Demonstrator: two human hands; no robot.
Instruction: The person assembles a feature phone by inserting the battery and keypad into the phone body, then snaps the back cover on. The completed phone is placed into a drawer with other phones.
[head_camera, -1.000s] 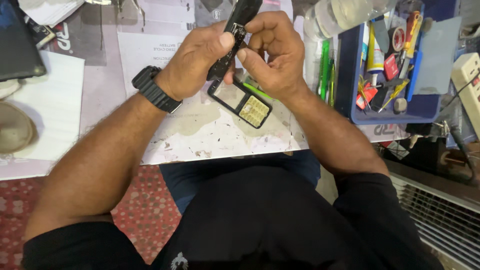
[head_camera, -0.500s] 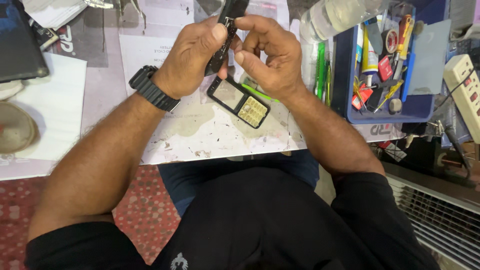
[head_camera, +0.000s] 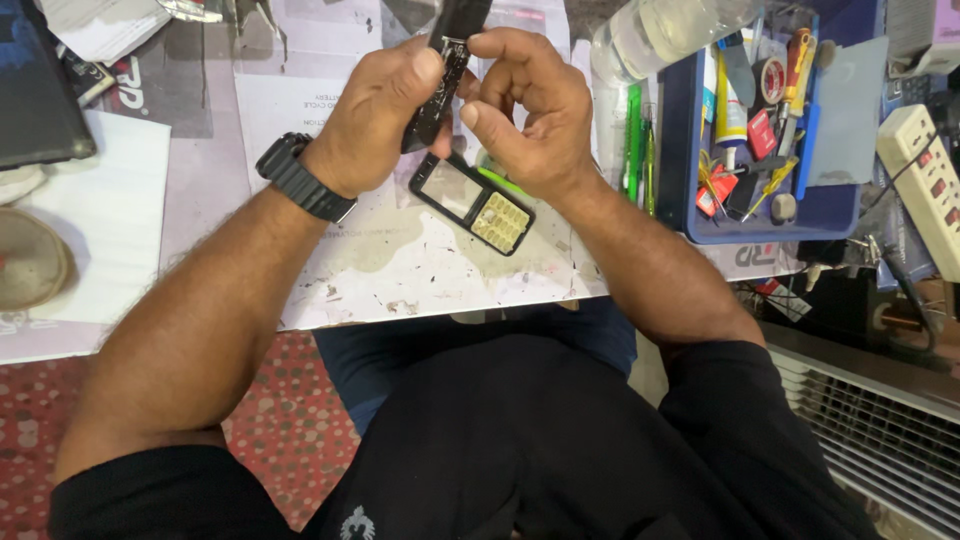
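A paper-covered table (head_camera: 420, 270) spreads under both arms, a blue tool tray (head_camera: 830, 205) at the right. The left hand (head_camera: 375, 125) and right hand (head_camera: 530, 110) pinch a slim black phone body (head_camera: 440, 75) above a keypad front cover (head_camera: 472, 203) lying flat on the paper

Both hands raised over the paper-covered worktable (head_camera: 400, 270), left hand (head_camera: 375, 125) and right hand (head_camera: 530, 115) side by side, a phone body (head_camera: 445, 70) upright between them, gripped by both. Directly beneath the hands, flat on the paper, a phone front cover with keypad (head_camera: 472, 203). On the left wrist, a wristwatch (head_camera: 300, 178). Just right of the right hand, pens (head_camera: 634, 140) lying on the table; farther right, a tool tray (head_camera: 830, 205) with screwdrivers and tubes in it. Beyond the tray, at the far right edge, a power strip (head_camera: 925, 180). Above the right hand, a plastic bottle (head_camera: 670, 30) on its side. Far left of the left hand, a round dish (head_camera: 30, 260).
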